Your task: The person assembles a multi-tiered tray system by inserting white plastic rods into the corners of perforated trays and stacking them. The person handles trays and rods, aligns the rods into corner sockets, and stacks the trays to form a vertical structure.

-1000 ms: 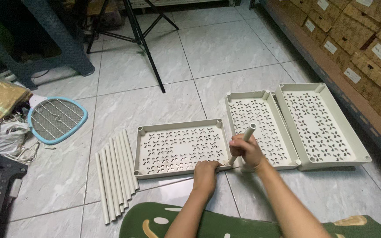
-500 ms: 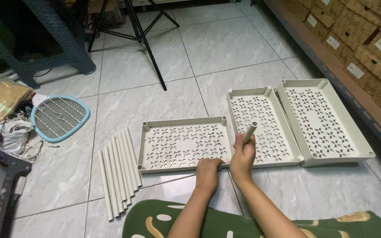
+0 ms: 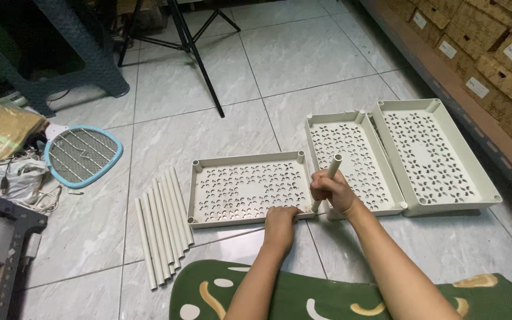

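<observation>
- A floor of pale grey marbled tiles (image 3: 327, 65) fills the view, with a shelf of woven storage boxes (image 3: 493, 53) along the wall well beyond the right hand.
- A green patterned mat (image 3: 303, 296) lies under both forearms, nearest the person.
- Two cream perforated trays (image 3: 428, 148) sit side by side just beyond and outward of the right hand, one overlapping the other's edge.
- A third perforated tray (image 3: 244, 186) lies flat directly ahead of the left hand.
- A black tripod (image 3: 194, 47) stands far ahead of the left hand, beside a dark plastic stool (image 3: 72, 53).
- A blue-rimmed electric swatter (image 3: 83, 155) lies well outward of the left hand.
- A row of cream tubes (image 3: 161, 228) lies loose just outward of the left hand, beside the tray.
- The left hand (image 3: 281, 222) presses on that tray's near rim, fingers curled over it.
- The right hand (image 3: 330, 191) is clenched around a cream tube (image 3: 330, 169), held nearly upright at the tray's near corner; its lower end seems to meet the corner socket, though the fingers hide it.
</observation>
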